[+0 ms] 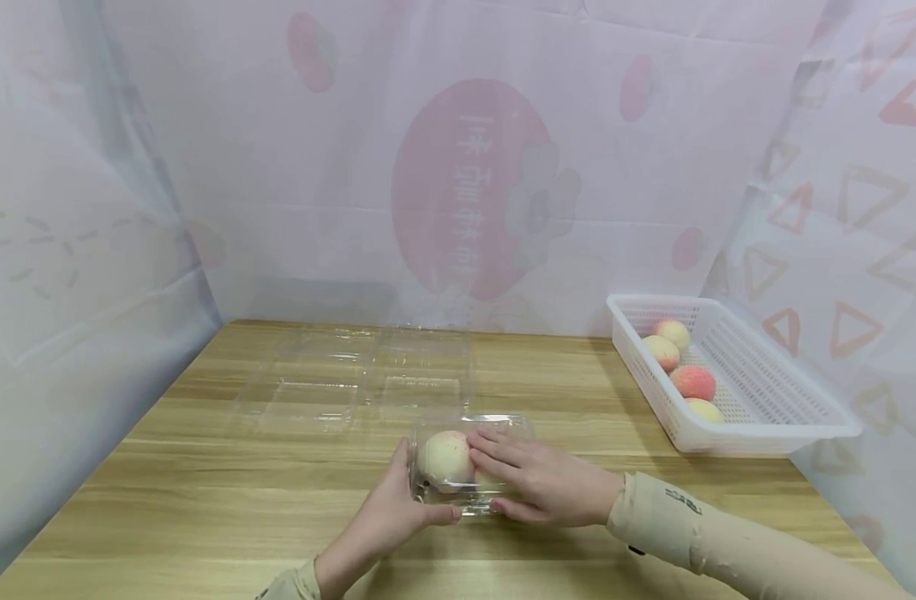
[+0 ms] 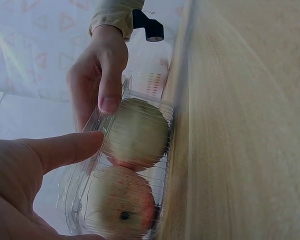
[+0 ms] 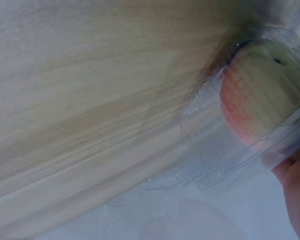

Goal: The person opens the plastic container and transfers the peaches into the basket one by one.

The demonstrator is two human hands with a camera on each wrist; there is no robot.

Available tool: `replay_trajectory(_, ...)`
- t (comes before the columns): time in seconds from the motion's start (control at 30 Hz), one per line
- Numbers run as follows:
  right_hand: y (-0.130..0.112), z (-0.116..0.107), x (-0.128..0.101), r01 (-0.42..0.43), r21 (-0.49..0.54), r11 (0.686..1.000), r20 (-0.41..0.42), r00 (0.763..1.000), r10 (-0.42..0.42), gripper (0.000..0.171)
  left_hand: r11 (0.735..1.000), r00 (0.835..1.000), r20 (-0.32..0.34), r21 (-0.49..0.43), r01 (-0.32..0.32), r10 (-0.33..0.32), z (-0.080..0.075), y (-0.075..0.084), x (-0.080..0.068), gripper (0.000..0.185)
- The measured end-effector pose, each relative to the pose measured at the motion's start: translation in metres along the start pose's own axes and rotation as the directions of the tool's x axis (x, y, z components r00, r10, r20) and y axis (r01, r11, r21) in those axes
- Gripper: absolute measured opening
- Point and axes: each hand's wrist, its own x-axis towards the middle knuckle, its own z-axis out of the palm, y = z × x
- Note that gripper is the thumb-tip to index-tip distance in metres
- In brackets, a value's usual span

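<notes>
A clear plastic clamshell box (image 1: 473,505), lid down, sits on the wooden table in front of me. Inside are two pale yellow peaches with red flecks; the left peach (image 1: 444,460) shows plainly, while the right peach (image 2: 137,132) is partly covered by my right hand in the head view. My left hand (image 1: 397,500) grips the box's left end, thumb along the front and fingers around the far side. Across the lid's right half, my right hand (image 1: 548,485) presses with extended fingers, its thumb at the front rim.
Behind the box, two clear plastic boxes (image 1: 315,406) (image 1: 422,393) stand with lids raised. At the right, a white perforated basket (image 1: 773,392) holds several peaches (image 1: 693,383) along its left side. Printed cloth (image 1: 337,208) walls the table's back and sides.
</notes>
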Motion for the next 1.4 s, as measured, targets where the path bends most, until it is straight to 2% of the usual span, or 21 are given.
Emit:
replay_trajectory(0.17,-0.003,0.001,0.002,0.019,-0.111,0.994,0.003,1.0,-0.019,0.058,1.0,1.0,0.007,-0.001,-0.006,0.006,-0.002,-0.001,0.0,0.12)
replay_trajectory(0.43,-0.003,0.003,0.003,0.03,-0.107,0.994,-0.067,0.997,-0.037,0.056,0.999,0.999,-0.002,-0.005,-0.042,0.042,0.0,-0.002,0.001,0.112)
replay_trajectory(0.67,-0.003,0.007,0.001,0.038,-0.1,0.994,-0.146,0.988,-0.052,0.051,0.997,0.997,-0.021,0.038,-0.072,0.073,0.005,-0.002,0.001,0.111)
replay_trajectory(0.83,-0.003,0.009,0.001,0.046,-0.118,0.992,-0.18,0.981,-0.067,0.049,0.993,0.994,-0.045,0.065,-0.096,0.099,0.008,-0.001,0.001,0.102)
replay_trajectory(0.97,-0.003,0.009,0.002,0.053,-0.133,0.99,-0.2,0.977,-0.079,0.047,0.992,0.993,-0.067,0.085,-0.095,0.101,0.01,-0.001,-0.001,0.104)
replay_trajectory(1.4,-0.001,0.011,0.006,0.105,-0.142,0.984,-0.277,0.95,-0.141,0.039,0.991,0.988,-0.096,0.06,-0.117,0.123,0.013,0.002,-0.005,0.096)
